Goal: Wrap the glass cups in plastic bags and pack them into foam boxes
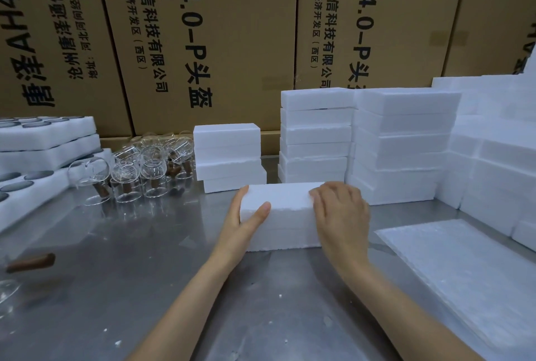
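A closed white foam box [285,215] lies on the steel table [145,273] in front of me. My left hand [246,221] grips its left end, thumb on the front face and fingers behind. My right hand [340,212] rests curled over its right end. Several clear glass cups with brown wooden handles [136,172] stand grouped at the back left. One more cup with a wooden handle [29,263] lies at the far left edge, partly cut off.
Stacks of closed foam boxes [316,134] stand behind and to the right [403,143]. Foam trays with round holes [43,143] are piled at the left. A flat pile of plastic bags [464,273] lies at the right. Cardboard cartons [203,41] wall the back.
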